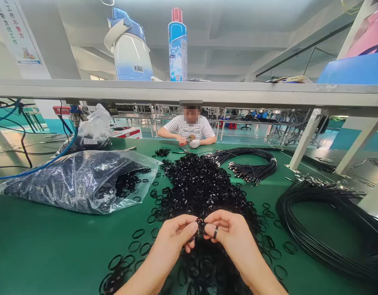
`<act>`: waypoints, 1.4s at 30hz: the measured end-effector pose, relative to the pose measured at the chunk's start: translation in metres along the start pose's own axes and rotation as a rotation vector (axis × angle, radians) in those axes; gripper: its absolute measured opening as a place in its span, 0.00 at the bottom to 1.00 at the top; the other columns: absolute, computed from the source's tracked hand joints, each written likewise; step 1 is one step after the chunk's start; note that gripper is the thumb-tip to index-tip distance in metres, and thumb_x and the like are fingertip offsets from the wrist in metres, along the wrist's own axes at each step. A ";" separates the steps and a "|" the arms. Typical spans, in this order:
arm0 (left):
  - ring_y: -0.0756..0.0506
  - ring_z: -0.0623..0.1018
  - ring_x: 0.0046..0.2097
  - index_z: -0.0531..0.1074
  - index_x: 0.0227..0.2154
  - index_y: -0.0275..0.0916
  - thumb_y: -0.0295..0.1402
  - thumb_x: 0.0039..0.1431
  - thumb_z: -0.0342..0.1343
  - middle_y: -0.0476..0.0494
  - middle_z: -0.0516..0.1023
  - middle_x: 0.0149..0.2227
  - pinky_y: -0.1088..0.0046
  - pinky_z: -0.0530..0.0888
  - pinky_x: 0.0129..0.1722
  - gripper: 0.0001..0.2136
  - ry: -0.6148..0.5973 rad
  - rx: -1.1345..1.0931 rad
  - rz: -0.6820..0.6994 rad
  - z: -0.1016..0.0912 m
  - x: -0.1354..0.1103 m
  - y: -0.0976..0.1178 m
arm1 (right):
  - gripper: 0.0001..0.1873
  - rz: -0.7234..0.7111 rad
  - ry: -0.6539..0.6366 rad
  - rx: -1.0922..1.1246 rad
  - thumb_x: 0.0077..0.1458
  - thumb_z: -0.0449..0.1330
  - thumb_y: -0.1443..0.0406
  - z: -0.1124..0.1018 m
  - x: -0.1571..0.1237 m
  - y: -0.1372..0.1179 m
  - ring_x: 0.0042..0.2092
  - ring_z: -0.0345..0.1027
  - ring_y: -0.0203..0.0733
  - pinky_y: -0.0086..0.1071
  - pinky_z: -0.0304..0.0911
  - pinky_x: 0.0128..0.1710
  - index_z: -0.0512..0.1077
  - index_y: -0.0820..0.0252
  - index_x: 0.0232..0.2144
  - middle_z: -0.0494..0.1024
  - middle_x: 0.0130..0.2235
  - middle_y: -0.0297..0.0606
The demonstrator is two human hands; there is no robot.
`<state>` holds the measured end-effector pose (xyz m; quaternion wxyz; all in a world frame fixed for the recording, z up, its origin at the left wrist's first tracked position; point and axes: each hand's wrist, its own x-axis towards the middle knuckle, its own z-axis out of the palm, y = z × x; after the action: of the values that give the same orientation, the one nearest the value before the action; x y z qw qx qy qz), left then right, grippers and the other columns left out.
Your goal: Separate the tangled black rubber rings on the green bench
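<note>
A large pile of thin black rings (198,184) is heaped down the middle of the green tabletop (62,250). Above its near part, my left hand (179,233) and my right hand (227,229) meet, thumbs and fingertips pinched together. Between them they grip a small black ring (200,226); its detail is partly covered by the fingers. A dark band (215,232) sits around a finger of my right hand. Loose rings (134,246) lie scattered on both sides of the heap.
A clear plastic bag (75,180) of black rings lies left. Coiled black cables (299,229) rest at right, with another cable bundle (253,164) farther back. A shelf (189,91) spans overhead, carrying a thermos (132,53) and spray can (177,49). A person (192,131) sits opposite.
</note>
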<state>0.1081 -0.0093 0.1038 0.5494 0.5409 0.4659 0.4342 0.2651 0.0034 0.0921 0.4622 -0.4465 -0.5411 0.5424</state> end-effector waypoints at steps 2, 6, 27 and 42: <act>0.54 0.61 0.22 0.76 0.35 0.33 0.43 0.54 0.57 0.51 0.67 0.22 0.79 0.59 0.22 0.16 0.029 0.016 -0.008 -0.001 0.000 -0.001 | 0.05 -0.016 0.009 0.004 0.45 0.61 0.66 -0.001 0.001 0.000 0.28 0.70 0.38 0.28 0.62 0.27 0.73 0.63 0.28 0.76 0.26 0.36; 0.55 0.53 0.20 0.75 0.35 0.35 0.44 0.54 0.57 0.57 0.58 0.21 0.80 0.52 0.18 0.16 0.086 0.001 -0.026 -0.005 0.001 -0.005 | 0.05 -0.059 0.098 -0.015 0.47 0.60 0.66 -0.007 0.003 -0.001 0.28 0.67 0.36 0.27 0.61 0.26 0.71 0.63 0.27 0.72 0.25 0.34; 0.52 0.68 0.24 0.75 0.36 0.36 0.39 0.51 0.61 0.49 0.73 0.24 0.80 0.64 0.22 0.13 0.101 -0.048 0.002 -0.009 0.003 -0.009 | 0.04 -0.042 0.013 0.033 0.45 0.62 0.67 -0.008 0.000 -0.006 0.27 0.68 0.35 0.27 0.61 0.28 0.70 0.62 0.27 0.72 0.24 0.31; 0.47 0.72 0.33 0.77 0.38 0.37 0.41 0.50 0.62 0.43 0.77 0.30 0.78 0.66 0.24 0.15 0.015 -0.123 0.001 -0.005 -0.001 -0.006 | 0.09 0.004 -0.052 0.104 0.42 0.66 0.67 -0.003 -0.001 -0.006 0.29 0.69 0.36 0.28 0.62 0.30 0.73 0.64 0.29 0.76 0.26 0.35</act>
<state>0.1024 -0.0099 0.0982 0.5778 0.5032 0.4422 0.4663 0.2680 0.0027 0.0978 0.4695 -0.4089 -0.5229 0.5821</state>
